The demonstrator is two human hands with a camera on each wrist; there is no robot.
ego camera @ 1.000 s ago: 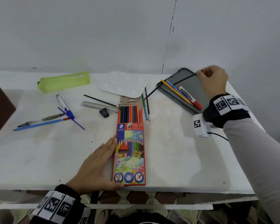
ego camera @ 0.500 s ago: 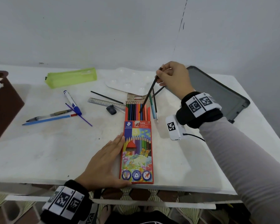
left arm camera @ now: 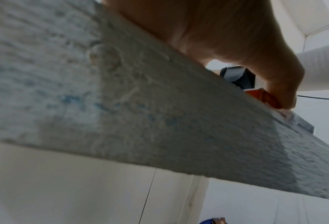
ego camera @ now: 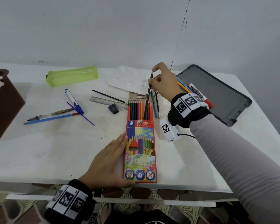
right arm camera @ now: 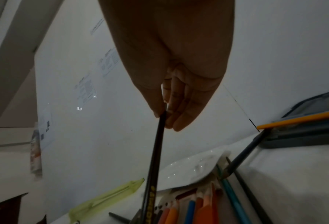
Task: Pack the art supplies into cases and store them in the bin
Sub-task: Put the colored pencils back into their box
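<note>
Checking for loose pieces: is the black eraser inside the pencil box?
No, the black eraser lies on the table left of the pencil box.

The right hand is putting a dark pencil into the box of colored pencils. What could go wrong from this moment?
1. The dark pencil stands steeply, pinched near its top by the right hand; it might catch on the neighbouring pencils instead of sliding in.
2. The pencil box reaches the table edge, and only the flat left hand beside it steadies it; a hard push might shift it toward that edge.
</note>
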